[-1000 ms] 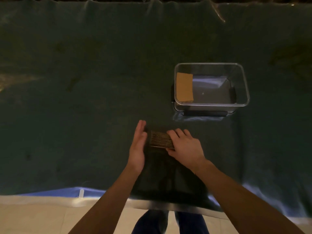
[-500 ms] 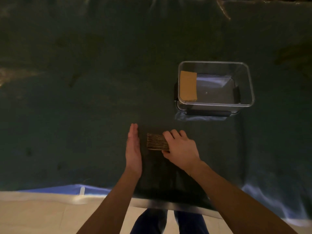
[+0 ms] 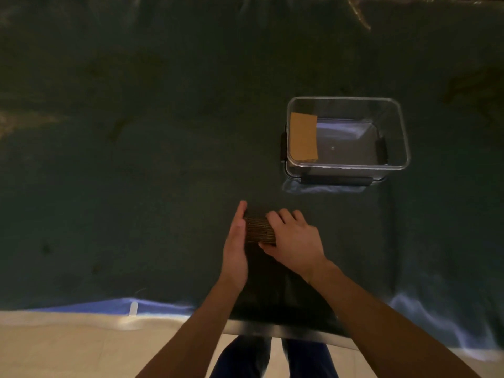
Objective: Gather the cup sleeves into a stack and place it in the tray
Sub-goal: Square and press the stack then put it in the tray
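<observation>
A stack of brown cardboard cup sleeves (image 3: 258, 230) stands on edge on the dark green cloth, near the table's front. My left hand (image 3: 236, 241) is flat and upright, pressed against the stack's left end. My right hand (image 3: 294, 240) covers the stack's right part with fingers curled over its top. A clear plastic tray (image 3: 347, 167) sits farther back on the right. One tan sleeve (image 3: 303, 136) leans inside the tray against its left wall.
The dark green cloth (image 3: 136, 159) covers the whole table. Its front edge (image 3: 163, 309) runs just below my forearms, with pale floor beyond. The tray has dark clips on its sides.
My left hand, apart from the stack half a second ago, has moved right and now presses its left end. My right hand stays on the stack.
</observation>
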Tool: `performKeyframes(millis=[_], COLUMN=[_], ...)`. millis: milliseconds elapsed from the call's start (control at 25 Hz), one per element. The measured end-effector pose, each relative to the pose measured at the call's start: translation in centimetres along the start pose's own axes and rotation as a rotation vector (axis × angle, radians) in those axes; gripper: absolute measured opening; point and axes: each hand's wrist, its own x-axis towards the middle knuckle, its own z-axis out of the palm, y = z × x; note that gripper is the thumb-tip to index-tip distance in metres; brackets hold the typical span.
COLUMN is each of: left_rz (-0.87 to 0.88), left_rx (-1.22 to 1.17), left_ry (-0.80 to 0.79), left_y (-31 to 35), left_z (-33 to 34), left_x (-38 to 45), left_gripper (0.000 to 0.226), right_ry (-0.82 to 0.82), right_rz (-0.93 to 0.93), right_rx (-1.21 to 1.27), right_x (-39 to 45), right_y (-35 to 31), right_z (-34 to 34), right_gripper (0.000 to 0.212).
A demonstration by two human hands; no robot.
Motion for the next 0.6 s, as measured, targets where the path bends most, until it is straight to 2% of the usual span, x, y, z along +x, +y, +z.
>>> performKeyframes(millis=[160, 200, 280, 440, 520, 600], left_rz=[0.046, 0.041, 0.032, -0.012, 0.031, 0.244], left_rx=[0.012, -0.016, -0.04, -0.103, 0.015, 0.339], left_ry=[0.203, 0.201, 0.107, -0.035, -0.073, 0.014], left_y=[1.1, 1.4, 1.1, 0.0, 0.0, 0.2], left_z=[-2.8, -2.3, 0.1, 0.6, -0.7, -1.5], left_x=[1.6, 1.1, -0.3, -0.9, -0.6, -0.7], left_gripper=[0.062, 0.061, 0.051, 0.064, 0.062, 0.065], right_ry=[-0.008, -0.005, 0.004, -0.003, -0.003, -0.005], right_rz=[-0.016, -0.007, 0.016, 0.009, -0.002, -0.003], right_rx=[-0.007, -0.002, 0.003, -0.007, -0.009, -0.005], right_x=[0.0, 0.0, 0.0, -0.2, -0.3, -0.3], right_y=[-0.1, -0.2, -0.2, -0.3, -0.3, -0.2], right_z=[0.1, 0.1, 0.1, 0.2, 0.3, 0.3], right_gripper=[0.054, 0.054, 0.056, 0.064, 0.061, 0.057])
